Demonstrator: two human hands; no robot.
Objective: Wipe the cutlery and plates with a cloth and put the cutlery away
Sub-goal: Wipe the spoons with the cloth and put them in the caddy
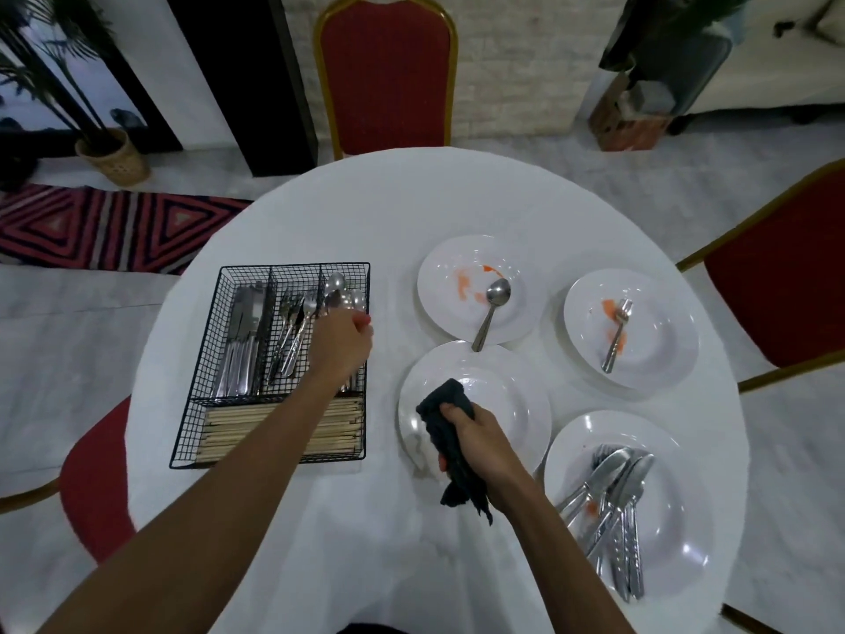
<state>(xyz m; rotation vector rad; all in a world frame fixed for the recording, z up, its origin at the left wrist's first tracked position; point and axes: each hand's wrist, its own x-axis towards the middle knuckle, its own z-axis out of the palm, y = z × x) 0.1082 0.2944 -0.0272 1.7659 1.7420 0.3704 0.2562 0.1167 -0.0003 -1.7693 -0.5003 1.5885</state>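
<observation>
My left hand (340, 343) reaches into the spoon compartment of a black wire cutlery basket (219, 313), fingers curled down around a spoon (358, 300) among the others there. My right hand (480, 439) grips a dark cloth (446, 400) over a clean-looking white plate (512, 395) in front of me. Behind it, a plate with orange smears (457, 267) carries a spoon (491, 308). On the right, a smeared plate (658, 340) carries a fork (617, 331). A near-right plate (676, 533) bears several knives and forks (617, 505).
The basket also holds knives (244, 340), forks (290, 331) and wooden chopsticks (256, 427). A white cloth covers the round table (411, 199). Red chairs with gold frames stand at the far side (386, 75), the right (777, 286) and the near left (96, 487).
</observation>
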